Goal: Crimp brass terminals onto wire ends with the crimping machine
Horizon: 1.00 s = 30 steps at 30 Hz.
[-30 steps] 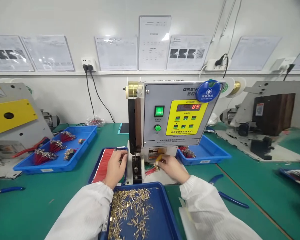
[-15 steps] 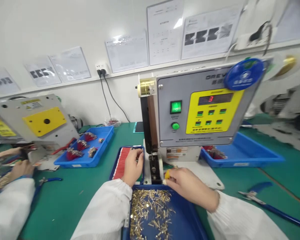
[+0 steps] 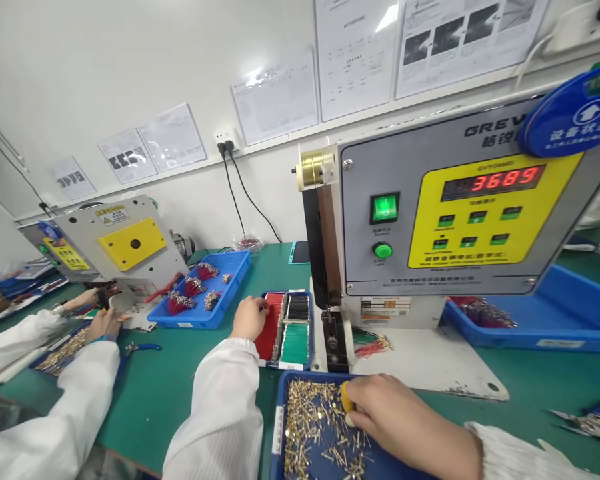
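My left hand (image 3: 250,319) is at the left edge of a blue tray (image 3: 311,333) of sorted wires, its fingers curled over the red wires (image 3: 271,333); what they pinch is too small to make out. Black wires (image 3: 298,308) and green wires (image 3: 295,343) lie in the other compartments. My right hand (image 3: 380,407), with yellow covers on its fingertips, is closed over a dark blue tray (image 3: 370,453) of small brass terminals (image 3: 305,413). Anything in its fingers is hidden. The machine (image 3: 375,167) stands behind, its display lit with 3689.
Behind the machine base, loose wires (image 3: 373,341) lie in a bundle. Blue bins (image 3: 220,313) hold terminated wire bundles at left and right. Pliers (image 3: 587,423) lie at right. At far left, another person's hands (image 3: 103,325) work at a second machine (image 3: 125,240).
My left hand has moved left onto the red wires, uncovering the black and green ones. My right hand has come down from the press over the terminals. The view has shifted and the display reading differs.
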{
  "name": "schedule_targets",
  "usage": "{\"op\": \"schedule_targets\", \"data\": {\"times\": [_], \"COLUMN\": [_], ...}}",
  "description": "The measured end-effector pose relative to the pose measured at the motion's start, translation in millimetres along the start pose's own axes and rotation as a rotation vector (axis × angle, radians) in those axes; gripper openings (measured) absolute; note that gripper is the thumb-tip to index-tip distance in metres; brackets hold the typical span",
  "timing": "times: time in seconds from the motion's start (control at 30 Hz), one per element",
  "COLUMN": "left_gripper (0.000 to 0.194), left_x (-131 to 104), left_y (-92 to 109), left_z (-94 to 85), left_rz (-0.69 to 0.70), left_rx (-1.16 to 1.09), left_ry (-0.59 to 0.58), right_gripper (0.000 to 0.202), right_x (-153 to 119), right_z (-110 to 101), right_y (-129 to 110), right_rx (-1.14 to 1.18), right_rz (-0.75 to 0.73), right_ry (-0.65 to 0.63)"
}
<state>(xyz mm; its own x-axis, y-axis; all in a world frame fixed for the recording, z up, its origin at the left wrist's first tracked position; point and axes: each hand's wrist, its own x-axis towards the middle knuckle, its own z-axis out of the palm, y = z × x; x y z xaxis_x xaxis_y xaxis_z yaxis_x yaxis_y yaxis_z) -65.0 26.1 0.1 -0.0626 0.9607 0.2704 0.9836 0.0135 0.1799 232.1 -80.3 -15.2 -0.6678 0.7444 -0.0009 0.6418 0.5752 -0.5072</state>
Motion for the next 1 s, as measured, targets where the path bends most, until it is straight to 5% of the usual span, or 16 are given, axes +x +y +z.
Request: {"op": "schedule_targets", "data": {"times": [0.23, 0.6, 0.83, 1.0], "left_gripper": [0.017, 0.019, 0.027, 0.021], "left_x": [1.2, 0.8, -9.3, -19.0], "left_y": [3.2, 6.1, 37.0, 57.6], "left_z": [6.8, 5.8, 10.6, 14.0], "left_rz": [0.000, 0.016, 0.140, 0.235], "left_rx": [0.055, 0.053, -0.012, -0.035], "left_ry": [-0.068, -0.005, -0.028, -0.119], "right_gripper": [0.021, 0.015, 0.019, 0.025], "right_x": [-2.9, -0.5, -0.7, -3.4], "right_z": [-1.7, -3.4, -6.8, -7.6], "right_y": [5.8, 6.2, 3.6, 5.1], "right_rx": [0.117, 0.126, 0.113, 0.281], "right_rz": [-0.046, 0.022, 0.034, 0.044], "right_ry": [0.046, 0.140, 0.128, -0.024]}}
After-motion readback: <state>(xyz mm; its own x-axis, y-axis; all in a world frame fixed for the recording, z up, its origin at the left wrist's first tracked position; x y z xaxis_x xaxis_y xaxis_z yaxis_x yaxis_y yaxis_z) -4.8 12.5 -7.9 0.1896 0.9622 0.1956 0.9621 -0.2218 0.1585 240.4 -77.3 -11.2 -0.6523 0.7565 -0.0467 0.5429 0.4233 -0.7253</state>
